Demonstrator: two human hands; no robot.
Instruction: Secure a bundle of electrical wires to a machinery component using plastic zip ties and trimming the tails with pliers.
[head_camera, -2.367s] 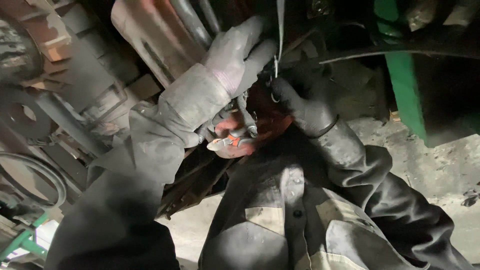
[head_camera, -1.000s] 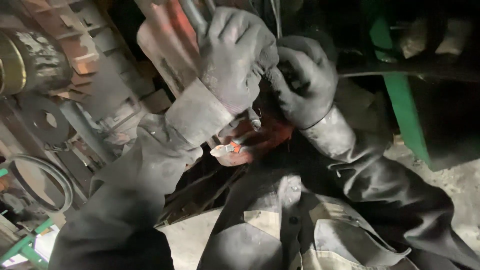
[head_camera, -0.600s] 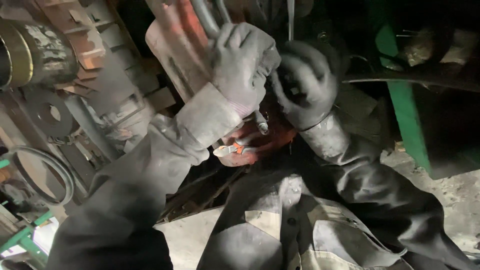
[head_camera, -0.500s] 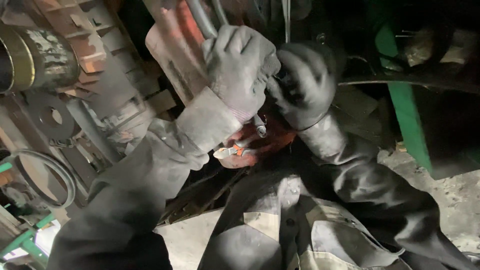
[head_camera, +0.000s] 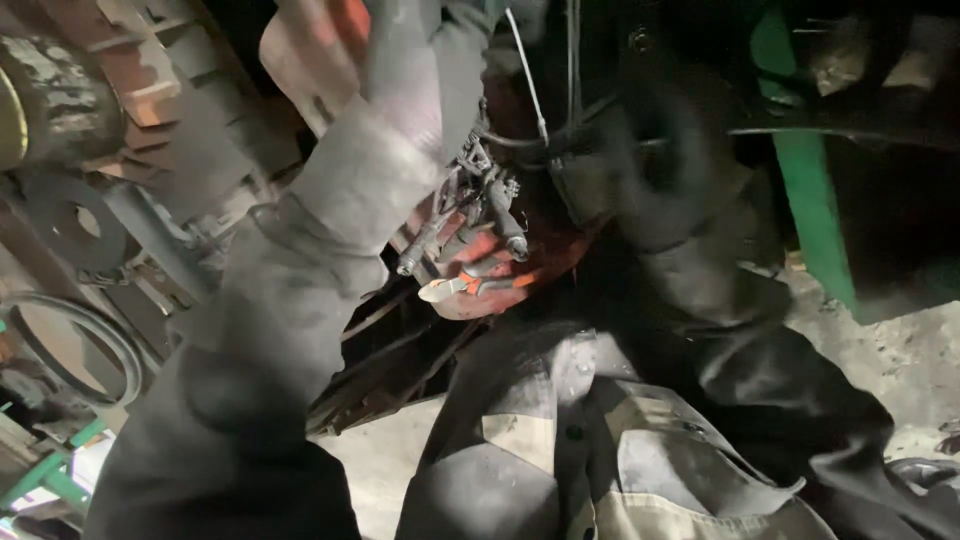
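My left hand (head_camera: 410, 75), in a light grey glove, is raised near the top of the view and blurred. Its sleeve runs down to the lower left. My right hand (head_camera: 615, 170), in a dark glove, is also blurred, close against thin cables (head_camera: 525, 90) that hang from above. Between the hands a small metal fitting with levers and hoses (head_camera: 480, 205) is exposed on a red machine part (head_camera: 545, 265). Pliers with orange and white handles (head_camera: 470, 287) lie just below the fitting. Neither hand's grip can be made out.
A green post (head_camera: 812, 210) stands to the right, with concrete floor (head_camera: 900, 345) below it. On the left are a rusty red machine body (head_camera: 110, 90), a dark round disc (head_camera: 75, 225), a loop of belt (head_camera: 85, 345) and a green frame (head_camera: 50, 480). My jacket fills the bottom.
Both hands have come off the fitting they covered: the left rose toward the top, the right shifted right. The fitting and cables now show. The pliers stay in place.
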